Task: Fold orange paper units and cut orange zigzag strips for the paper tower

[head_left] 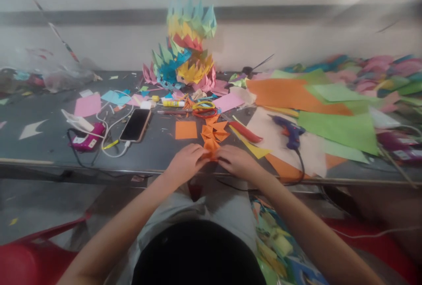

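Note:
At the table's front edge, my left hand and my right hand meet with fingers pinched on a folded orange paper piece. Its exact fold is partly hidden by my fingers. Just beyond it lie several folded orange paper pieces with pointed tips. A flat orange paper square is left of them. Scissors with yellow and red handles lie farther back, close to a yellow glue stick. A red-handled cutter or knife rests to the right.
A phone with a white cable and a magenta power strip are on the left. A glue gun lies on paper sheets at right. A tall colourful folded-paper structure stands at the back. Paper scraps fill the space below.

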### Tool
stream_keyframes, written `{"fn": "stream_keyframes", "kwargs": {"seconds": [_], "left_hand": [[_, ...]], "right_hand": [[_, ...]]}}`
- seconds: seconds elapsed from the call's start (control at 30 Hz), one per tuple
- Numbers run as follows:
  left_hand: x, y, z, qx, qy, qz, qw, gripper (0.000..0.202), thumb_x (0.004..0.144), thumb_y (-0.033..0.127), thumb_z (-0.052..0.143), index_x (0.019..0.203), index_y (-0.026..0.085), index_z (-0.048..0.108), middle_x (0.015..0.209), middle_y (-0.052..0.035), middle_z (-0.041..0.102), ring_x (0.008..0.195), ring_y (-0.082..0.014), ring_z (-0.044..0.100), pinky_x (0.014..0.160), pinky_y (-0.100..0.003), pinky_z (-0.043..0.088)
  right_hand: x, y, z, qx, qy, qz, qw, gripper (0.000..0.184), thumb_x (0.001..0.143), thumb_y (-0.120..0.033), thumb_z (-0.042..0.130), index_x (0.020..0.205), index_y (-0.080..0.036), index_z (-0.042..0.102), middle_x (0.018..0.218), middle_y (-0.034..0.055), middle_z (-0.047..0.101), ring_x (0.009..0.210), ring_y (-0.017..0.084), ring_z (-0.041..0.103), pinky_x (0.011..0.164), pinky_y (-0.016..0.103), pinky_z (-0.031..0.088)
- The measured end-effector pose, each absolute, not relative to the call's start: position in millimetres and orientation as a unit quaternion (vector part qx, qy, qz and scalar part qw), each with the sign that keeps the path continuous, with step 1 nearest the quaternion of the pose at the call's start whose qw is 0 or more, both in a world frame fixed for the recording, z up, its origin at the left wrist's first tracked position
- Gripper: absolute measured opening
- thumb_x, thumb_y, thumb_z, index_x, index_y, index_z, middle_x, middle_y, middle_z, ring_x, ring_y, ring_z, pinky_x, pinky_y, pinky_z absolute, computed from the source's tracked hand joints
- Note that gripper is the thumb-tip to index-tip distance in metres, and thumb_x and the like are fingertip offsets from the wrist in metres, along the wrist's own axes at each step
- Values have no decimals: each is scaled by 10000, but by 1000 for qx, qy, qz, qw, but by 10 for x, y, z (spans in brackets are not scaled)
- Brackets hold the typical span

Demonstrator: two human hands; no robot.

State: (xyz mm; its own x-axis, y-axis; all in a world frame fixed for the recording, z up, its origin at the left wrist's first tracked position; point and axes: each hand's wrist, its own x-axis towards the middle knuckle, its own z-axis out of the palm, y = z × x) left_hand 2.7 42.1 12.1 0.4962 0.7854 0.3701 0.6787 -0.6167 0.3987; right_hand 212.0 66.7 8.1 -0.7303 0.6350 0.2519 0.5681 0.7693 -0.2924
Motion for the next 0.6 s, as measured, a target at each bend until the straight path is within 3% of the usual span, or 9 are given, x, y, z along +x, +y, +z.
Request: {"fn": "stream_keyframes", "kwargs": {"seconds": [0.3,0.6], "left_hand": [[81,492,18,876,399,232,141,125,841,278,557,831,183,637,883,-24,640,877,-155,551,829,-307,428],[173,529,14,795,471,291,247,79,762,219,652,700,170,663,810,-22,657,771,-146,585,738,-279,449]], "right_hand": [[2183,598,88,-322,-915,141,199,178,864,-254,489,851,-200,657,949,76,650,895,186,582,799,325,462],[2105,662,53,-381,-865,195,260,151,839,-257,536,754,-179,632,787,50,632,761,160,583,694,275,451]]}}
